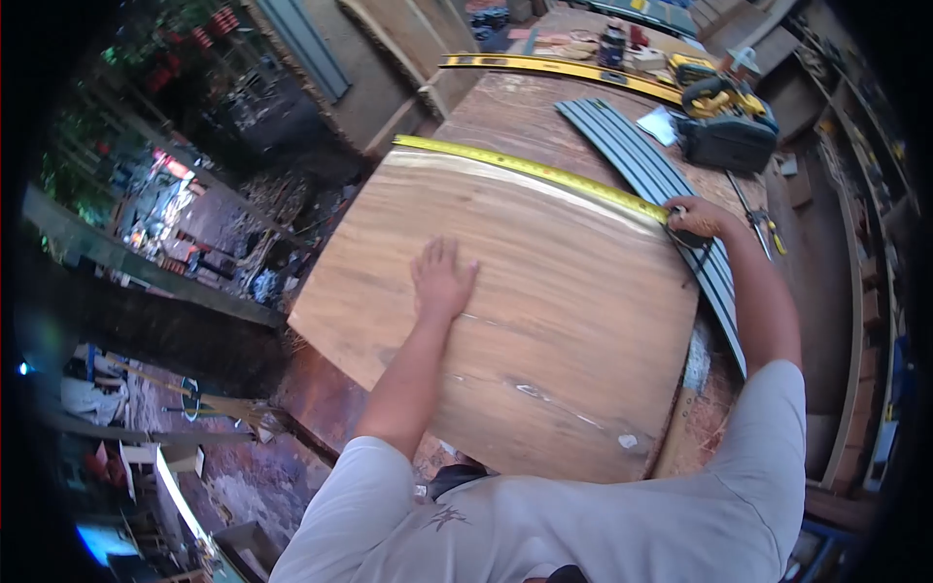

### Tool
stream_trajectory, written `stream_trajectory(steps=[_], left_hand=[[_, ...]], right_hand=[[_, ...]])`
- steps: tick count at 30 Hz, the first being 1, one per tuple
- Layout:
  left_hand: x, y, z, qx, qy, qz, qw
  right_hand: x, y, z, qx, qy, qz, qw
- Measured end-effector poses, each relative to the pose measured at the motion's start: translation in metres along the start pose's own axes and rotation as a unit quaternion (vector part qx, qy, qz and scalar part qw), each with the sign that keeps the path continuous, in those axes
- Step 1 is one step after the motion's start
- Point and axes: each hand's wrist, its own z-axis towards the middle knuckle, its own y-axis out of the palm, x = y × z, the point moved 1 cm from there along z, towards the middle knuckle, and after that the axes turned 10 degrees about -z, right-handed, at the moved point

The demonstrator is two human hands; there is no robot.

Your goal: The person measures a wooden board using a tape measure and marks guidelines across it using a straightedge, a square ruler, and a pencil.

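The largest thing is the wooden counter (505,100), which shows beyond the far edge of the board and along its right side. On it lies the broad plywood board (544,330), its grain running across. Grey ribbed metal strips (632,151) slant past the board's right side, reaching beyond its far edge. Further out past that edge sits a yellow spirit level (544,66). The yellow tape measure (544,173) is drawn out along the board's far edge, from the far left corner to the far right one. A yellow-and-black power tool (719,102) stands beyond the board's far right corner. At that same corner, the right hand (702,220) grips the tape's case, while the left hand (444,282) rests flat, fingers somewhat spread, on the board left of its middle, well apart from the case. Smallest is a yellow-handled tool (776,239), to the board's right past the strips.
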Motion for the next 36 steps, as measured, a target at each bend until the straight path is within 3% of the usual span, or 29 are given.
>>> stream_trajectory(steps=[5,11,36], left_hand=[[-0.003,0.003,0.0,0.019,-0.01,0.011,1.0],[0.0,0.002,0.0,0.025,-0.009,0.007,1.0],[-0.003,0.001,-0.001,0.044,0.014,-0.013,0.999]], right_hand=[[0.028,-0.009,0.009,-0.003,0.022,-0.05,0.999],[0.041,-0.008,0.011,-0.013,0.022,-0.018,0.999],[0.031,-0.016,0.03,-0.088,0.065,-0.005,0.994]])
